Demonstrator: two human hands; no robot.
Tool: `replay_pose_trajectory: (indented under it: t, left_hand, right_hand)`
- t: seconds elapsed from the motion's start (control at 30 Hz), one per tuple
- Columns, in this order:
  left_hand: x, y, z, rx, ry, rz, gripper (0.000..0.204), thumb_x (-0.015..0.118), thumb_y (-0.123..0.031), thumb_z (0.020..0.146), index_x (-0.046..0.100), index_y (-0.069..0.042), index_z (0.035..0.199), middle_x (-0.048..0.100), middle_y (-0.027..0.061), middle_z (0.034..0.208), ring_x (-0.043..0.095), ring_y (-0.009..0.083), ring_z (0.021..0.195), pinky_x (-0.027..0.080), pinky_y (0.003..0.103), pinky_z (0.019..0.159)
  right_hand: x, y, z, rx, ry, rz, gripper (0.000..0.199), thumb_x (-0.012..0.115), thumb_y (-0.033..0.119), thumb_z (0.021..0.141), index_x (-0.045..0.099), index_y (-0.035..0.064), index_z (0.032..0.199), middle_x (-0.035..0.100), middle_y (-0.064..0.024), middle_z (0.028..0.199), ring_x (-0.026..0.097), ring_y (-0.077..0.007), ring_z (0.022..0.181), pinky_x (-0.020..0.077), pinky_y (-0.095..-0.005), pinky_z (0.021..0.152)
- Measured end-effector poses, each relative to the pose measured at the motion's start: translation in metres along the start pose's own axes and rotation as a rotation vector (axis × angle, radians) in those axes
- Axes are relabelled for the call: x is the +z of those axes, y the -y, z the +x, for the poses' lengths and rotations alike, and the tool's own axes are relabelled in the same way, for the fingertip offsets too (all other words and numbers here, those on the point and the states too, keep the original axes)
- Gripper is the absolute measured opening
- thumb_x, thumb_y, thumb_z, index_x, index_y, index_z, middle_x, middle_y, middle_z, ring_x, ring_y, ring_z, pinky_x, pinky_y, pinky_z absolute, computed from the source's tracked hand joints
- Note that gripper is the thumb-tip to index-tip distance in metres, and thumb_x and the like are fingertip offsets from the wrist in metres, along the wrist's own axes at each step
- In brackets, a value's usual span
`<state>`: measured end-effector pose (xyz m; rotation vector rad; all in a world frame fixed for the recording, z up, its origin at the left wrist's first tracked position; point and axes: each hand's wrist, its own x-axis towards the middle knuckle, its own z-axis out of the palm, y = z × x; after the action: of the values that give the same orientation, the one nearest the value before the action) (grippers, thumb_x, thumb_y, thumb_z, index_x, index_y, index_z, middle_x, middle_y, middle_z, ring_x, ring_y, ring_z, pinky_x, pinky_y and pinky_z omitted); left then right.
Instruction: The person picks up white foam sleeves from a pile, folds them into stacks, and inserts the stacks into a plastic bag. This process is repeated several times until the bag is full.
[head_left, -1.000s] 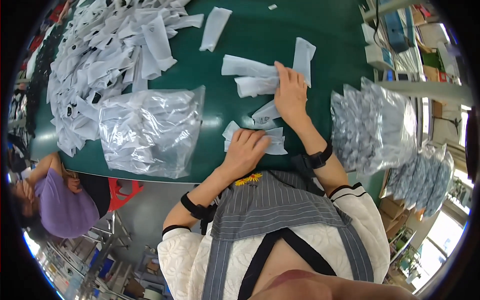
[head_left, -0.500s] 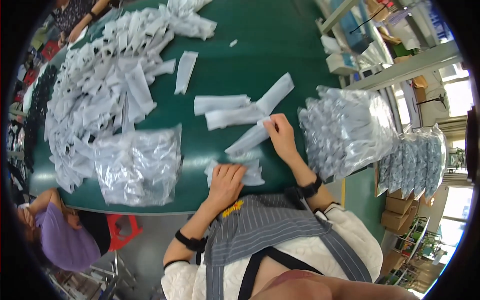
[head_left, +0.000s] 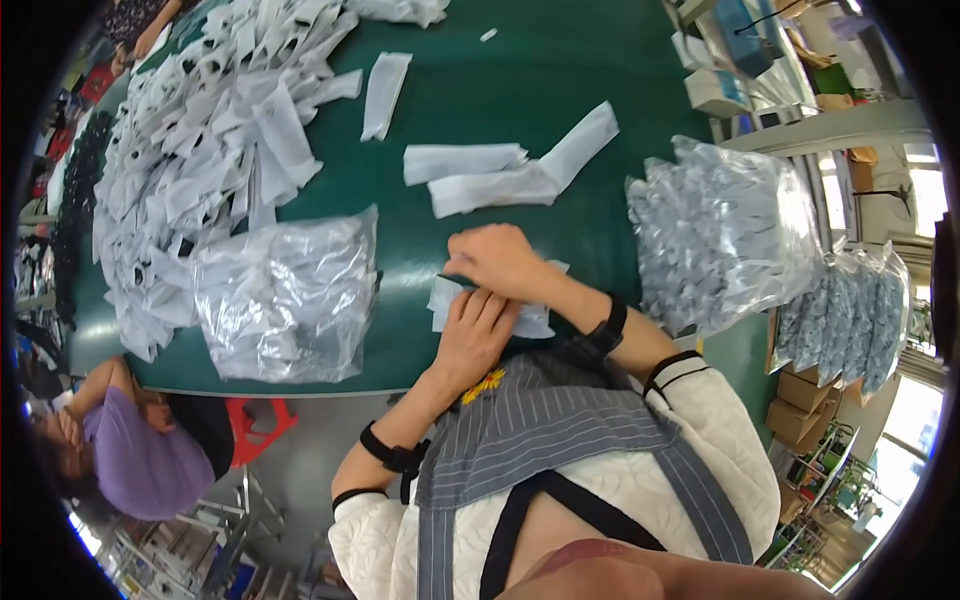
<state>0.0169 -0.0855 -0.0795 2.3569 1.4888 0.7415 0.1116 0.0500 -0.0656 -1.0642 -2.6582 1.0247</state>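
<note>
Near the table's front edge, a small stack of white, translucent packets [head_left: 534, 322] lies partly covered by both my hands. My left hand [head_left: 473, 338] rests on the stack, fingers bent over it and holding it, thumb hidden. Just beyond, my right hand [head_left: 498, 262] crosses over the stack with its fingers curled down at the left end. They seem closed on a white packet, mostly hidden beneath the hand; a dark bit shows below the fingertips. Farther off lie loose white packets [head_left: 490, 190], overlapping one another, and a single one [head_left: 386, 97] to the left.
A large heap of white packets [head_left: 205, 150] covers the table's left side. In front of it lies a filled clear bag [head_left: 285, 300]. More full bags [head_left: 725, 235] stand at the right. One person in purple [head_left: 150, 450] sits at left; another's arm [head_left: 150, 35] shows far left.
My right hand has come left and nearer, bringing the packet it held over the stack by my left hand. My left hand stays on the stack. The whole view has shifted slightly.
</note>
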Motion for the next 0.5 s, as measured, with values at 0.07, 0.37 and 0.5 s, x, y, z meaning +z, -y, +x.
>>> replay_pose_trajectory:
  t: [0.07, 0.37, 0.5]
  left_hand:
    - [0.005, 0.006, -0.002, 0.076, -0.075, 0.092, 0.047, 0.073, -0.012, 0.065, 0.061, -0.005, 0.11, 0.053, 0.0104, 0.126, 0.048, 0.0288, 0.119, 0.038, 0.045, 0.095]
    - [0.01, 0.018, -0.005, 0.016, 0.045, 0.014, 0.046, 0.075, -0.013, 0.063, 0.061, -0.009, 0.107, 0.048, 0.0133, 0.134, 0.045, 0.0307, 0.124, 0.031, 0.054, 0.104]
    - [-0.001, 0.01, 0.008, -0.074, 0.103, -0.004, 0.047, 0.076, -0.013, 0.062, 0.059, -0.009, 0.105, 0.046, 0.0166, 0.131, 0.044, 0.0336, 0.124, 0.027, 0.058, 0.107]
  right_hand:
    - [0.0, 0.004, 0.006, 0.045, 0.1, 0.087, 0.022, 0.065, 0.024, 0.084, 0.061, 0.0021, 0.087, 0.065, -0.012, 0.087, 0.062, -0.0275, 0.09, 0.0503, -0.0417, 0.066]
    - [0.014, -0.019, -0.016, 0.467, -0.04, 1.696, 0.028, 0.058, 0.027, 0.094, 0.064, 0.0008, 0.1, 0.067, -0.0065, 0.094, 0.064, -0.0186, 0.081, 0.0522, -0.0336, 0.077]
    - [-0.005, -0.022, -0.033, 0.394, -0.146, 1.46, 0.021, 0.056, 0.019, 0.096, 0.063, 0.0009, 0.103, 0.065, -0.0067, 0.101, 0.062, -0.0168, 0.085, 0.0509, -0.031, 0.08]
